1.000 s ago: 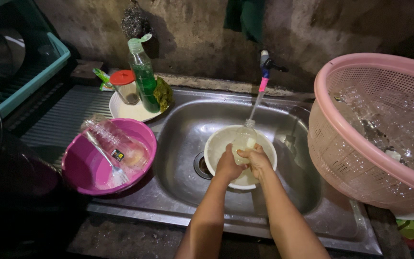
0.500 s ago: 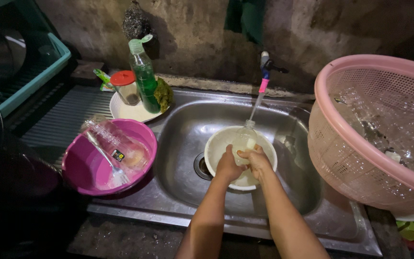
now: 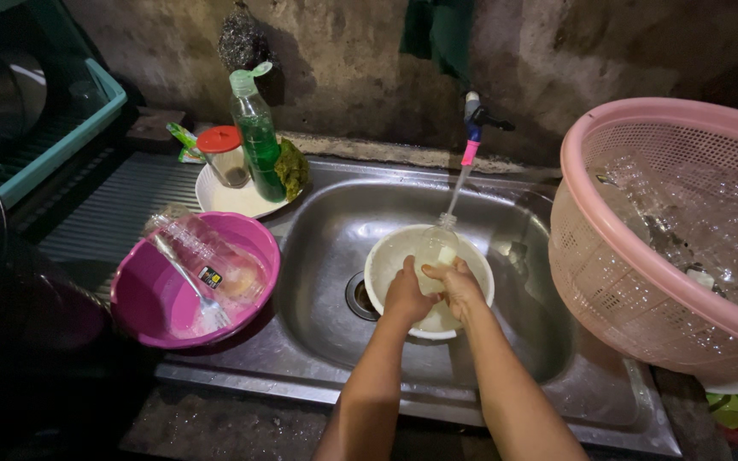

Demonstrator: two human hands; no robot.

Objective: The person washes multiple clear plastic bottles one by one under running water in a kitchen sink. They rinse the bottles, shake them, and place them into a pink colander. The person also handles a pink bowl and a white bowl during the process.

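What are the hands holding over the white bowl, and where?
Both hands, left and right, grip a clear bottle around its body, neck up under the tap stream.

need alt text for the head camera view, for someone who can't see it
A person's left hand and right hand hold a small clear bottle under a thin stream from a tap, over a white bowl in a steel sink. A magenta basin of clear plastic items sits left, a pink mesh basket right.
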